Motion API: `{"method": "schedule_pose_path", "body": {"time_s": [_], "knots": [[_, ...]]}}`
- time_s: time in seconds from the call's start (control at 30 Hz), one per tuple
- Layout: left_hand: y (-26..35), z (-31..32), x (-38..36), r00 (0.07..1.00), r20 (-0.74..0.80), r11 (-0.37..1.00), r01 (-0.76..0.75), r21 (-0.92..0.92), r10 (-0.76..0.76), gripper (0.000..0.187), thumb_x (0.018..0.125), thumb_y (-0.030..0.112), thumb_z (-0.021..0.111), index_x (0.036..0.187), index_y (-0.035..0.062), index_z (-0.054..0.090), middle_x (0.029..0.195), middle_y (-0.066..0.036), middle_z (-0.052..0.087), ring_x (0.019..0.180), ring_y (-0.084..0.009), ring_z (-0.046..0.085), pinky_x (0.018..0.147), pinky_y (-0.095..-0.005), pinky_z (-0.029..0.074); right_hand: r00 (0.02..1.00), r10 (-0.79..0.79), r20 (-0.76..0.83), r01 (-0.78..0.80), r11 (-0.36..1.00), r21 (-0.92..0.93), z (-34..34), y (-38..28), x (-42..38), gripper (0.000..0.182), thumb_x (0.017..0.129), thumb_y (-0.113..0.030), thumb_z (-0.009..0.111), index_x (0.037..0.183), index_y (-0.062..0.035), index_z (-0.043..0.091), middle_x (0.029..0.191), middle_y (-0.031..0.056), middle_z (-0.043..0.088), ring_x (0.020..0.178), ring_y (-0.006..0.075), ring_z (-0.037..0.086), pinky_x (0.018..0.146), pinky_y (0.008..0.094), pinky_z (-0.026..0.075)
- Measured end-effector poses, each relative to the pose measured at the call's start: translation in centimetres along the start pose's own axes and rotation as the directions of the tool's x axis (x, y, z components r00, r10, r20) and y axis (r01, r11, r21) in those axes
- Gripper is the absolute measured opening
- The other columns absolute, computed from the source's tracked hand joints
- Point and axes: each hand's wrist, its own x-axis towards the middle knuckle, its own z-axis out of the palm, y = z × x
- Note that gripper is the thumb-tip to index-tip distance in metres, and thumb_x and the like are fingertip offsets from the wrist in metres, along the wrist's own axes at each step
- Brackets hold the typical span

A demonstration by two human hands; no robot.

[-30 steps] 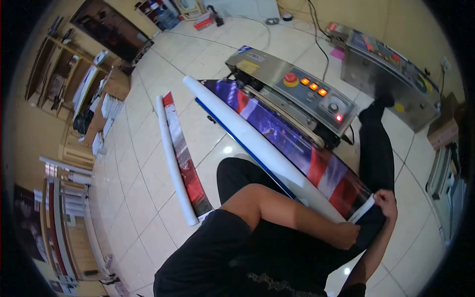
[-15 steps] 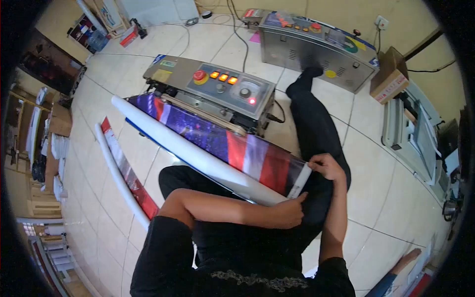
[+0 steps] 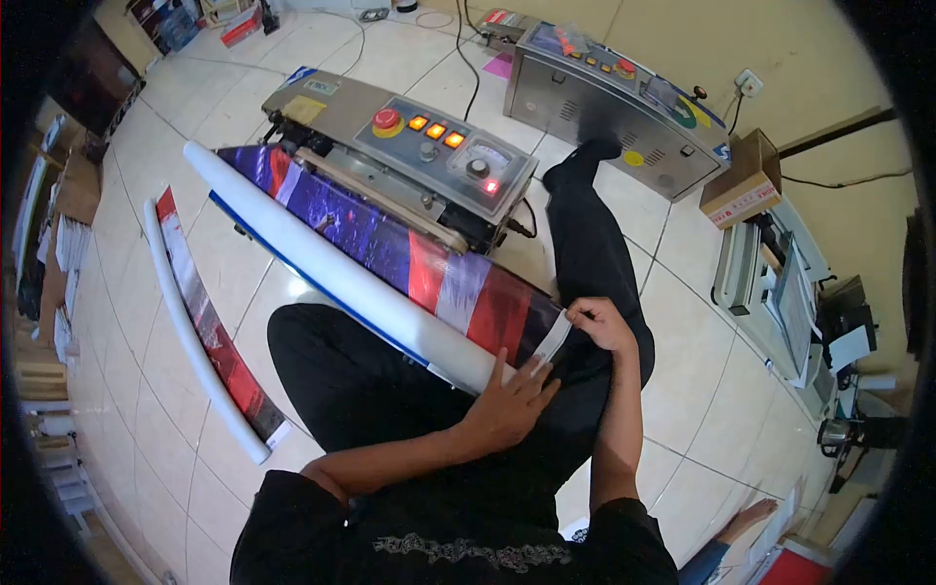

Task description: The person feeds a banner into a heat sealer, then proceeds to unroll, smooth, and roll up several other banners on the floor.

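A long printed sheet [image 3: 390,255] in purple, red and white runs from a grey sealing machine [image 3: 405,146] down to the lap. Beside its near edge lies a thick white roll [image 3: 322,261]. My right hand [image 3: 604,325] pinches the sheet's white end strip [image 3: 552,341] at its far corner. Fingers spread, my left hand [image 3: 509,405] rests on the near end of the roll and the strip. Three orange switches and a red light glow on the machine's panel.
Another printed sheet [image 3: 210,327] with a white roll [image 3: 200,356] lies on the tiles at left. A second machine [image 3: 614,112], a cardboard box [image 3: 743,180] and a pale device [image 3: 756,273] stand beyond. Another person's foot [image 3: 749,517] shows at lower right.
My left hand has opened from its curled shape and its fingers now spread over the roll's end. The whole view has shifted, with the machine and sheet appearing farther left.
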Motion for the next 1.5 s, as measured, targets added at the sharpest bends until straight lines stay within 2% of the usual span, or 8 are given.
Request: {"method": "schedule_pose_path", "body": {"time_s": [0.1, 0.17, 0.7, 1.0, 1.27, 1.4, 1.47, 1.5], "knots": [[-0.5, 0.7, -1.6, 0.974, -0.091, 0.978, 0.201, -0.052, -0.205, 0.045, 0.085, 0.020, 0.058, 0.127, 0.0023, 0.058, 0.134, -0.016, 0.054, 0.132, -0.0317, 0.045, 0.112, -0.0659, 0.021, 1.000, -0.019, -0.011, 0.019, 0.999, -0.029, 0.3, 0.4, 0.6, 0.020, 0.093, -0.017, 0.064, 0.086, 0.0016, 0.066, 0.069, 0.0053, 0.062, 0.068, 0.0111, 0.056, 0.064, 0.0286, 0.047], [-1.1, 0.8, -2.4, 0.984, 0.040, 0.985, 0.174, 0.010, -0.175, 0.062, 0.081, 0.028, 0.069, 0.136, 0.0075, 0.052, 0.139, -0.012, 0.050, 0.135, -0.0299, 0.041, 0.113, -0.0662, 0.018, 1.000, -0.015, -0.012, 0.015, 0.999, -0.039, 0.5, 0.1, 0.7, 0.021, 0.093, -0.017, 0.064, 0.085, 0.0016, 0.066, 0.070, 0.0051, 0.062, 0.068, 0.0111, 0.056, 0.064, 0.0286, 0.047], [-4.9, -0.4, -3.0, 0.990, -0.011, 0.983, 0.138, -0.123, -0.141, 0.064, 0.076, 0.027, 0.072, 0.135, 0.0080, 0.052, 0.132, -0.009, 0.054, 0.128, -0.0236, 0.048, 0.113, -0.0505, 0.025, 0.976, 0.051, -0.210, -0.054, 0.999, -0.008, 3.0, -1.9, 2.5, 0.023, 0.089, -0.019, 0.071, 0.076, -0.0011, 0.064, 0.063, -0.0008, 0.057, 0.062, 0.0080, 0.050, 0.059, 0.0266, 0.043], [-6.3, -1.4, -3.4, 0.991, -0.074, 0.991, 0.108, -0.083, -0.114, 0.064, 0.074, 0.023, 0.072, 0.132, 0.0053, 0.053, 0.129, -0.011, 0.055, 0.127, -0.0248, 0.048, 0.112, -0.0491, 0.026, 0.936, -0.133, -0.327, 0.049, 0.966, -0.253, 3.8, -5.4, 3.7, 0.027, 0.080, -0.023, 0.079, 0.085, -0.0014, 0.063, 0.079, 0.0052, 0.057, 0.067, 0.0149, 0.055, 0.060, 0.0293, 0.046], [-7.2, -2.3, -4.6, 0.990, -0.042, 0.989, 0.135, -0.055, -0.137, 0.066, 0.078, 0.026, 0.071, 0.137, 0.0071, 0.050, 0.135, -0.010, 0.053, 0.130, -0.0252, 0.046, 0.113, -0.0490, 0.025, 0.829, -0.338, -0.445, -0.005, 0.792, -0.610, 5.7, -7.3, 4.3, 0.034, 0.071, -0.027, 0.083, 0.085, -0.0033, 0.064, 0.090, 0.0104, 0.064, 0.089, 0.0308, 0.060, 0.079, 0.0371, 0.048], [-7.9, -2.8, -4.8, 0.987, -0.038, 0.987, 0.152, -0.059, -0.155, 0.065, 0.079, 0.026, 0.070, 0.138, 0.0080, 0.049, 0.136, -0.009, 0.053, 0.131, -0.0253, 0.045, 0.113, -0.0488, 0.024, 0.832, -0.292, -0.472, -0.009, 0.843, -0.538, 6.3, -7.1, 5.1, 0.033, 0.072, -0.025, 0.084, 0.088, -0.0028, 0.064, 0.090, 0.0092, 0.064, 0.087, 0.0259, 0.061, 0.078, 0.0344, 0.048], [-8.3, -3.2, -5.0, 0.988, -0.029, 0.987, 0.148, -0.061, -0.150, 0.064, 0.080, 0.026, 0.070, 0.138, 0.0090, 0.049, 0.137, -0.009, 0.052, 0.131, -0.0253, 0.045, 0.113, -0.0487, 0.024, 0.884, 0.065, -0.463, -0.136, 0.983, -0.123, 6.5, -6.9, 5.6, 0.034, 0.076, -0.028, 0.083, 0.093, -0.0028, 0.067, 0.095, 0.0095, 0.066, 0.093, 0.0217, 0.062, 0.083, 0.0347, 0.048], [-8.3, -3.2, -5.1, 0.988, -0.023, 0.987, 0.148, -0.056, -0.150, 0.064, 0.080, 0.026, 0.070, 0.138, 0.0090, 0.049, 0.137, -0.009, 0.052, 0.131, -0.0253, 0.045, 0.113, -0.0487, 0.024, 0.884, 0.066, -0.464, -0.134, 0.984, -0.116, 6.8, -6.7, 5.7, 0.034, 0.076, -0.028, 0.083, 0.093, -0.0028, 0.067, 0.095, 0.0095, 0.066, 0.093, 0.0217, 0.062, 0.083, 0.0347, 0.048]]}}
